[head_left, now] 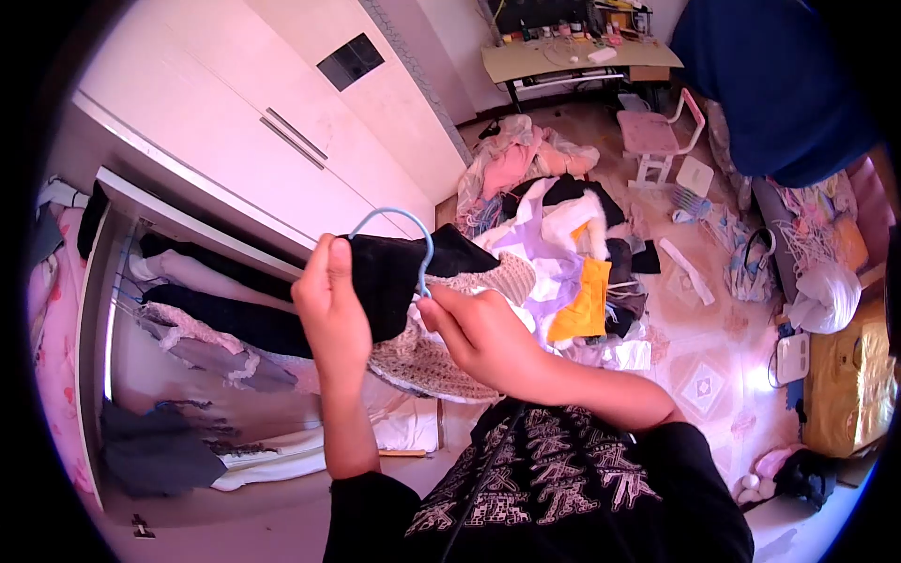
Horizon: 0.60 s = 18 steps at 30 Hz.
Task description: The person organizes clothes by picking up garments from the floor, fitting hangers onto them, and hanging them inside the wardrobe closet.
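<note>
My left hand (328,296) is closed on the edge of a black garment (383,281), with its thumb pointing up beside one end of a light blue clothes hanger (399,212). The hanger curves above the cloth and down towards my right hand (483,342). That hand's fingers pinch the hanger's lower end at the cloth's right edge. Below and behind the black cloth hangs a beige knitted garment (450,368), partly covered by my right hand and forearm. Whether black and beige belong to one piece I cannot tell.
At left, an open wardrobe (94,375) holds hanging clothes. A large clothes heap, including a yellow garment (580,302), covers the floor ahead. Farther off are a pink chair (649,133) and a desk (563,64). A golden box (849,394) stands at right.
</note>
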Tool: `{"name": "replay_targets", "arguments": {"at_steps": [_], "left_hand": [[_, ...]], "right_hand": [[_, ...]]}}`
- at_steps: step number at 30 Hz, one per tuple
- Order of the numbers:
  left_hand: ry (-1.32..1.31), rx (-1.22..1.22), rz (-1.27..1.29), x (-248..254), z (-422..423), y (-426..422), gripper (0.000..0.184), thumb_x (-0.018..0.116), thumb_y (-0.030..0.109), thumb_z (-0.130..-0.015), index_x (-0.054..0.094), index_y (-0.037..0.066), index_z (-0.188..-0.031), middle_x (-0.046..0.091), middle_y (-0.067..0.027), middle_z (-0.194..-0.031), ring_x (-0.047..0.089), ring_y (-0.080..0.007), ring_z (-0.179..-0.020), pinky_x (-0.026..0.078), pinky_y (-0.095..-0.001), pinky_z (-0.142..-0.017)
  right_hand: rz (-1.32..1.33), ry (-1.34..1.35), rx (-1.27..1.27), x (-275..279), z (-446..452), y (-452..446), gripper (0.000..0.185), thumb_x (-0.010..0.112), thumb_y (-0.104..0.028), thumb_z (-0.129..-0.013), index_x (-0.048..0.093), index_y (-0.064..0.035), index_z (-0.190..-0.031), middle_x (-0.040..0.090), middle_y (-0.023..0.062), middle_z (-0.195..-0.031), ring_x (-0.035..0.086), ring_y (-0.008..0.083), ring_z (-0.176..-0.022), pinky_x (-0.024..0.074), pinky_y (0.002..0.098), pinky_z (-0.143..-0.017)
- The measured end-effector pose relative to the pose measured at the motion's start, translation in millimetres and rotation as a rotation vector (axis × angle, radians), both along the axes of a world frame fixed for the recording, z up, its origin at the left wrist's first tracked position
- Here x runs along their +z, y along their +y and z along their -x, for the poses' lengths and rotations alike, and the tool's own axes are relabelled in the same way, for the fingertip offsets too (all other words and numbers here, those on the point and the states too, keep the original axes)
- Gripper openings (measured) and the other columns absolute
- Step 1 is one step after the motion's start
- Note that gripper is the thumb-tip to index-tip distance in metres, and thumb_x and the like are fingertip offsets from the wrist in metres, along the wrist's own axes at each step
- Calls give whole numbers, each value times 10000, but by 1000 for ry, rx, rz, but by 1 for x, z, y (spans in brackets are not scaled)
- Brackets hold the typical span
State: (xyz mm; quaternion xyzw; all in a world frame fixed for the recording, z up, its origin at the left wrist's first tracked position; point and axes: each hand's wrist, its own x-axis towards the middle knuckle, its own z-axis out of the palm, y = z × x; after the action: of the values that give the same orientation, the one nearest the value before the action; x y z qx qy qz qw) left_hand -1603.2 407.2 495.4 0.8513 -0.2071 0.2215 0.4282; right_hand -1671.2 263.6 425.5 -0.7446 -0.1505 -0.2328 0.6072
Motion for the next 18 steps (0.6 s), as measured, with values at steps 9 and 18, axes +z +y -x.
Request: {"name": "replay_targets", "arguments": {"at_steps": [9,18], "left_hand": [[356,-207,-165,-69,-1,1,405,545,361,-952,440,56,-1197,617,-237,-852,606,-413,-805,471,-417,-709],[95,-214,-193,-117,9,28,240,752,146,-806,662,-21,-953,677,-129,-799,630,-188,-728,495,-310,-715]], "right_hand": [[-48,22,45,-79,-44,5,195,535,-118,-925,545,18,-786,536,218,-616,583,385,-595,434,427,-524],[-333,499,456,-121,-36,-118,359,509,-328,-980,621,-20,-1126,681,50,-916,620,130,-853,507,313,-779]]}}
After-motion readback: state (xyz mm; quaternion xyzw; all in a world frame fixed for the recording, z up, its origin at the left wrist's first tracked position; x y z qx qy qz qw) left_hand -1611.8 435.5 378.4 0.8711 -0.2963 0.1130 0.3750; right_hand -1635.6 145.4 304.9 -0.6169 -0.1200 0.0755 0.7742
